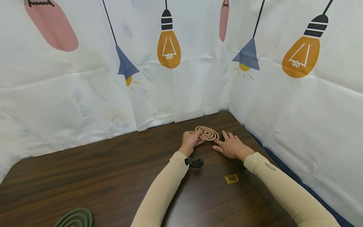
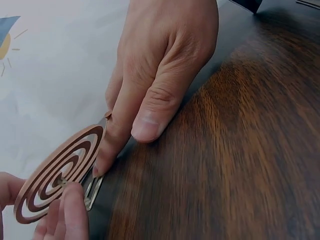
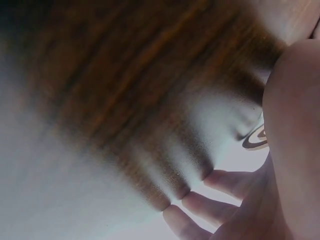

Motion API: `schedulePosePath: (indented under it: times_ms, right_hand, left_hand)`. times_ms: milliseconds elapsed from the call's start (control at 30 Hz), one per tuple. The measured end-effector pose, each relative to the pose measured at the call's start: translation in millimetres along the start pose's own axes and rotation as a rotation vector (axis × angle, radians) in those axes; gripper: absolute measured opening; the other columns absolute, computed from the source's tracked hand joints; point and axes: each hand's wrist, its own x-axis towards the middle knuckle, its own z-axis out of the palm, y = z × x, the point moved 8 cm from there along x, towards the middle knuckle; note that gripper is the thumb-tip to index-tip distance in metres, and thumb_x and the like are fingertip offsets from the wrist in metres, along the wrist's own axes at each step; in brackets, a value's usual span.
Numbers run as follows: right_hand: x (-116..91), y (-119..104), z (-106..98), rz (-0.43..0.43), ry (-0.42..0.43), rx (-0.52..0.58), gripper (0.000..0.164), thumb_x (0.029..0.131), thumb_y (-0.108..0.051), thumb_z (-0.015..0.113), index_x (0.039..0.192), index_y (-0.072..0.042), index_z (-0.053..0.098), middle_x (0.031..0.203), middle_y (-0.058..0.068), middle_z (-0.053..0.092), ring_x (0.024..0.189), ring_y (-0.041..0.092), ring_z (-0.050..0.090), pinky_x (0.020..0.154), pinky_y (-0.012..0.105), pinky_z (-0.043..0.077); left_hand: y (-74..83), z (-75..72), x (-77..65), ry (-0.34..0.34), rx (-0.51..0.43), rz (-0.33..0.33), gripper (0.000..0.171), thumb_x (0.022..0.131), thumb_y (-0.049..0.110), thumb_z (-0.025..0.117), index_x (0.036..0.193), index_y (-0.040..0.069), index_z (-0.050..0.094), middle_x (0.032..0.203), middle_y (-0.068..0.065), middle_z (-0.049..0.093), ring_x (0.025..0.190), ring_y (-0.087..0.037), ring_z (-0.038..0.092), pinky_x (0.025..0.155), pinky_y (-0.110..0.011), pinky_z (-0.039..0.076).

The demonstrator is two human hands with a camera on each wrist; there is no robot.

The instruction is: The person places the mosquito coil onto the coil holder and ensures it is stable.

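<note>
A tan mosquito coil [image 1: 208, 133] is held at its left edge by my left hand [image 1: 190, 141], close to the table's far right corner. In the left wrist view, the thumb and fingers of that left hand [image 2: 72, 212] pinch the coil [image 2: 32, 197], and a metal tip shows at its centre. A slim metal stand [image 2: 93, 191] lies beneath the coil. My right hand [image 1: 230, 145] rests on the table with its fingers spread, its index fingertip touching the stand. In the right wrist view, part of the coil [image 3: 256, 139] shows beyond the right hand [image 3: 250, 200].
A small gold-coloured metal plate [image 1: 231, 179] lies on the dark wooden table [image 1: 119, 167], nearer than the right hand. At the front left is a green coil [image 1: 76, 217], cut off by the frame. Printed white cloth [image 1: 85, 104] hangs behind and to the right.
</note>
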Motion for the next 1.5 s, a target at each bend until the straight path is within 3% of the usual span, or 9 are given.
schedulePosePath:
  times_ms: [267, 500, 900, 1133, 1500]
  right_hand:
    - [-1, -4, -1, -0.006, -0.002, -0.011, 0.060, 0.110, -0.058, 0.032, 0.161, -0.027, 0.039, 0.168, 0.031, 0.021, 0.153, 0.052, 0.029, 0.119, 0.069, 0.035]
    - [-2, -2, -4, -0.023, 0.014, -0.019, 0.059, 0.110, -0.056, 0.033, 0.160, -0.024, 0.041, 0.167, 0.032, 0.023, 0.151, 0.054, 0.031, 0.115, 0.070, 0.038]
    - [-9, -5, -6, -0.055, 0.032, 0.056, 0.069, 0.107, -0.063, 0.036, 0.161, -0.022, 0.039, 0.167, 0.035, 0.021, 0.150, 0.059, 0.028, 0.114, 0.075, 0.035]
    - [-16, -6, -6, -0.070, 0.046, 0.066, 0.070, 0.106, -0.064, 0.039, 0.162, -0.023, 0.036, 0.167, 0.034, 0.021, 0.150, 0.059, 0.029, 0.112, 0.077, 0.035]
    - [-24, -10, -4, -0.108, 0.045, 0.077, 0.072, 0.105, -0.068, 0.036, 0.164, -0.027, 0.031, 0.168, 0.033, 0.021, 0.149, 0.060, 0.030, 0.111, 0.078, 0.035]
  left_hand:
    - [2.9, -14.7, -8.6, -0.006, 0.037, -0.009, 0.036, 0.103, 0.026, 0.064, 0.123, -0.003, 0.067, 0.090, -0.006, 0.071, 0.076, -0.010, 0.076, 0.076, -0.023, 0.065]
    - [14.9, -36.1, -18.5, 0.015, 0.088, 0.021, 0.043, 0.104, 0.030, 0.062, 0.132, -0.002, 0.059, 0.110, -0.015, 0.072, 0.084, -0.013, 0.077, 0.078, -0.023, 0.065]
    - [33.6, -72.8, -44.0, 0.045, 0.140, 0.041, 0.038, 0.105, 0.028, 0.060, 0.130, -0.002, 0.061, 0.121, -0.022, 0.071, 0.084, -0.012, 0.077, 0.081, -0.025, 0.065]
    - [36.9, -86.7, -55.7, 0.049, 0.162, 0.057, 0.039, 0.105, 0.027, 0.060, 0.130, -0.004, 0.061, 0.111, -0.016, 0.073, 0.083, -0.012, 0.076, 0.081, -0.025, 0.065]
    - [48.2, -110.5, -77.7, 0.057, 0.207, 0.083, 0.036, 0.105, 0.024, 0.061, 0.130, -0.002, 0.063, 0.121, -0.024, 0.071, 0.087, -0.014, 0.077, 0.084, -0.028, 0.065]
